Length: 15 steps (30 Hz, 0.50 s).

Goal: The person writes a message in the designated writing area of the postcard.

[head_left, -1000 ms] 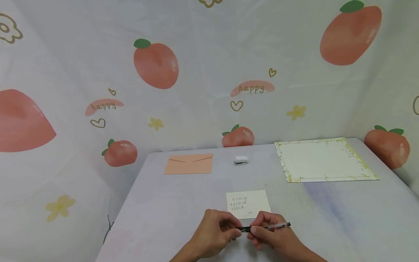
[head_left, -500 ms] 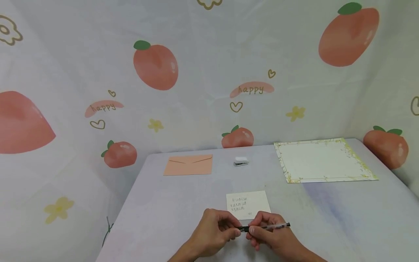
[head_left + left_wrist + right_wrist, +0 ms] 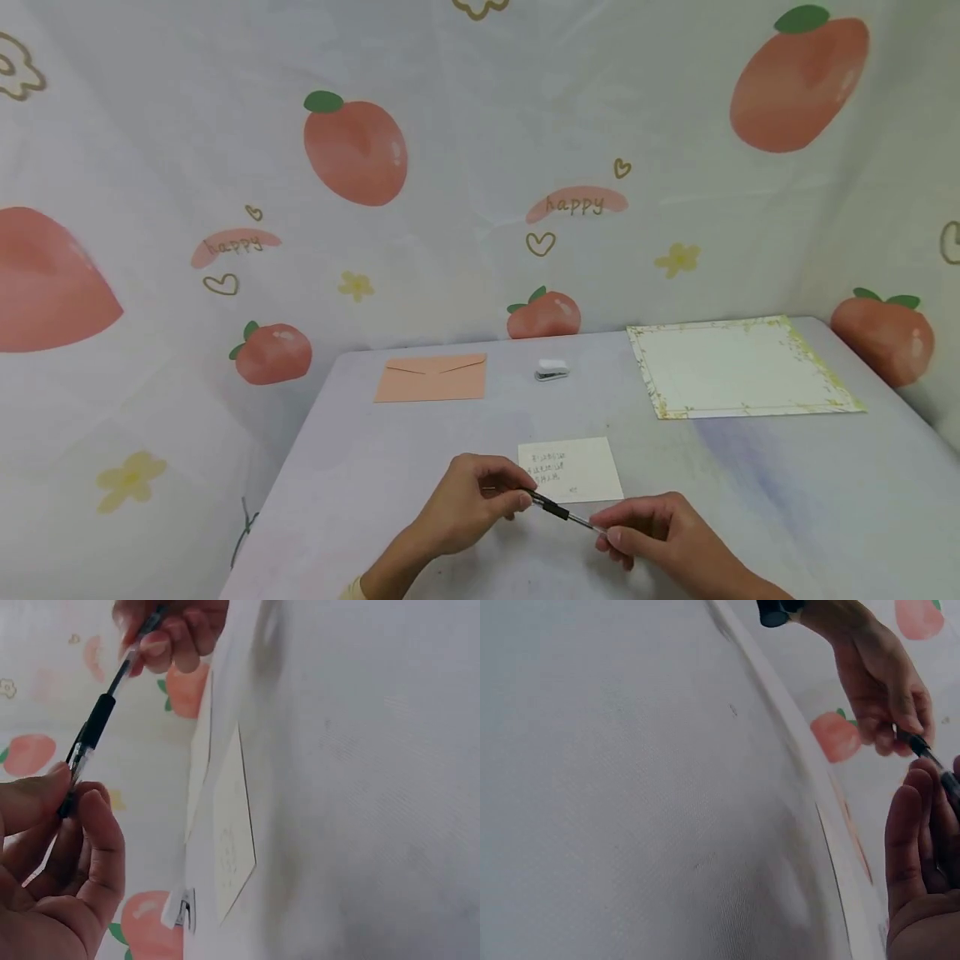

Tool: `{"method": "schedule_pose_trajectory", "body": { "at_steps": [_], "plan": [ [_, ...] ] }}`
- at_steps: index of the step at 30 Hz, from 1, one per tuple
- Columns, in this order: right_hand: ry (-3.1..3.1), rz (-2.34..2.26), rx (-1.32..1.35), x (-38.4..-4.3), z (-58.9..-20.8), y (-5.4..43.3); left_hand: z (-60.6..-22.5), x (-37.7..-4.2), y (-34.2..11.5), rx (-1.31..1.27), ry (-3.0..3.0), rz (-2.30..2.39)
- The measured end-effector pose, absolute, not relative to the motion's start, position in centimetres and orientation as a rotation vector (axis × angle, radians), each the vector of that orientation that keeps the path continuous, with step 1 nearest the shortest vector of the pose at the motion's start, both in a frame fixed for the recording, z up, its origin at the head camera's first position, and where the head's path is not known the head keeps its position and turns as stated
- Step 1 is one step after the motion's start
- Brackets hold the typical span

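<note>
A pen [image 3: 556,508] with a black grip and clear barrel slants between the two hands, over the near edge of a small white card [image 3: 588,467] with handwriting. My left hand [image 3: 471,504] pinches the pen's clip end between thumb and fingers; the clip and dark tip of that end show in the left wrist view beside the thumb [image 3: 34,799]. At the lower right, my right hand [image 3: 667,533] grips the pen's other end, part of which its fingers hide. The card lies flat on the table, just beyond the hands.
A peach-coloured envelope [image 3: 431,380] lies at the back left of the table. A small white stapler [image 3: 552,369] sits at the back middle. Toward the back right is a large sheet with a floral border [image 3: 742,367]. A fruit-print curtain [image 3: 450,250] hangs behind.
Both hands have drawn apart: the left rose slightly up and left, the right shifted right. The pen now tilts down to the right, with more of its length showing between the hands.
</note>
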State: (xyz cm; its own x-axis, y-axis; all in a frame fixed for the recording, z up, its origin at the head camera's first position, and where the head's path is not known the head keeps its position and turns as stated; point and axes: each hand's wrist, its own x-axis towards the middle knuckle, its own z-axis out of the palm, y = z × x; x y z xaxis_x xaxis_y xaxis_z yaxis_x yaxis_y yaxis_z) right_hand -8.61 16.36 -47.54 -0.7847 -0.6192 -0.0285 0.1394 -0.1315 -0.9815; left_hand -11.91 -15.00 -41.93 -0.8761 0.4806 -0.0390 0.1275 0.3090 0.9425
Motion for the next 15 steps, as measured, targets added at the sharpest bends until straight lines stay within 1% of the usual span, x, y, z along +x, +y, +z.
{"method": "schedule_pose_trajectory", "body": {
  "at_steps": [10, 15],
  "plan": [
    [1.768, -1.918, -0.582, -7.9, -47.5, 15.1, -42.3, -13.4, -12.7, 0.462, 2.112, 1.839],
    [1.808, -1.931, -0.559, -8.0, -47.9, 14.0, -42.8, -13.7, -11.3, 0.472, 2.075, 1.910]
  ]
}}
